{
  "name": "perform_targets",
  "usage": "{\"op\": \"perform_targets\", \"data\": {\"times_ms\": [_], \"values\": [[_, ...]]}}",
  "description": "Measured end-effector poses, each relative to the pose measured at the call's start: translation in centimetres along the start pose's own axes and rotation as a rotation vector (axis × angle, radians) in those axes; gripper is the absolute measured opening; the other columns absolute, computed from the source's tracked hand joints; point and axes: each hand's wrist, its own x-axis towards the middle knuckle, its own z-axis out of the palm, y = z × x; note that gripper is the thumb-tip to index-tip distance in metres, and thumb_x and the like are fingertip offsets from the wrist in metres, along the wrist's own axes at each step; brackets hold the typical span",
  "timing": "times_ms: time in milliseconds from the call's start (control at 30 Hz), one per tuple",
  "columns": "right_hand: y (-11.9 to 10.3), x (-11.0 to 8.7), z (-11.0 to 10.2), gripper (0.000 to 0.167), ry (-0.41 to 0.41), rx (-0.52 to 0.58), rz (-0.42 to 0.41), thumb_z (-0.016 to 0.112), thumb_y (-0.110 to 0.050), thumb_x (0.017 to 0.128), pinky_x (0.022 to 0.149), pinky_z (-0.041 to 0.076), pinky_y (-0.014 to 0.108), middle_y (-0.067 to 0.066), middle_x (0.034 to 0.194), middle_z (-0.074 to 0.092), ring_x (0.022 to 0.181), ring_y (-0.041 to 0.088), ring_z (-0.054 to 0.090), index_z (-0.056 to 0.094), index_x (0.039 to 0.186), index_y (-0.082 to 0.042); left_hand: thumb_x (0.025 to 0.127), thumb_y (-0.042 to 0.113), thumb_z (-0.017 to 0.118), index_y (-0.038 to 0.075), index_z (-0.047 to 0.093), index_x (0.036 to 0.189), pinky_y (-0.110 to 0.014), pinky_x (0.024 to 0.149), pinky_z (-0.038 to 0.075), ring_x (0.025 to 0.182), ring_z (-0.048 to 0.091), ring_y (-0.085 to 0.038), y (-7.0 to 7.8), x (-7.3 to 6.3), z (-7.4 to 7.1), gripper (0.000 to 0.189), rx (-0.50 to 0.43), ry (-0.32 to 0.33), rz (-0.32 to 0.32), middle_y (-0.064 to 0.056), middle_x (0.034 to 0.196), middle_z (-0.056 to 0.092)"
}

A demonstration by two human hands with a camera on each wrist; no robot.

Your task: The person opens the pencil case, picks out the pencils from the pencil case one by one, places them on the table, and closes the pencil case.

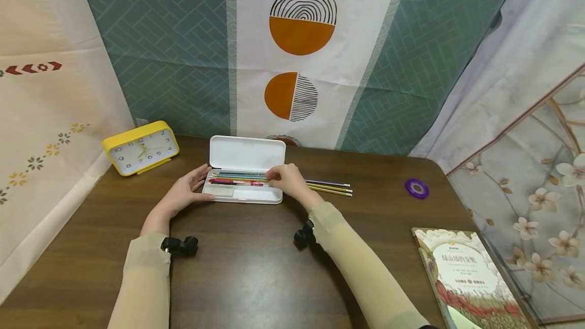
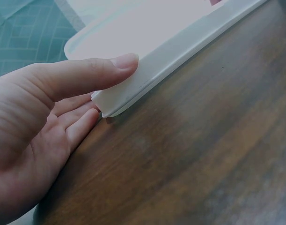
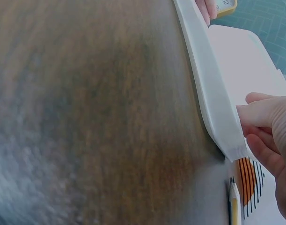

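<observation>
A white pencil case [image 1: 258, 196] lies on the table with its lid [image 1: 247, 151] raised at the back. Inside are several pencils [image 1: 244, 174], a red pen [image 1: 228, 182] and a whitish block like an eraser [image 1: 221, 192]. My left hand [image 1: 182, 193] holds the case's left end, its thumb [image 2: 110, 70] over the front wall and its other fingers at the side. Over the right end, my right hand [image 1: 289, 181] has curled fingers and seems to pinch a pencil; the case wall hides its fingertips in the right wrist view.
Several pencils [image 1: 331, 188] lie to the right of the case. A yellow alarm clock [image 1: 143, 149] stands at the back left. On the right are a purple ring-shaped object [image 1: 417, 188] and a book [image 1: 470, 273]. Patterned cloth [image 1: 178, 50] hangs behind the table [image 1: 247, 263].
</observation>
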Motion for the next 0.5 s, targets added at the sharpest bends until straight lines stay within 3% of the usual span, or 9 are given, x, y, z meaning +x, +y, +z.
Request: {"op": "perform_targets", "data": {"times_ms": [500], "values": [[0.21,-0.10,-0.33,0.019,0.010,-0.007,0.005,0.072,-0.004,0.086,0.081,0.059,0.027,0.008,0.100,0.075,0.091,0.018,0.070,0.075,0.104,-0.005,0.081,0.021,0.081,0.003,0.010,0.157,-0.047,0.118,0.024,0.148,0.023,-0.037,-0.06,0.07,-0.03,0.105,0.031,-0.010,-0.012,-0.020,0.161,0.021]]}}
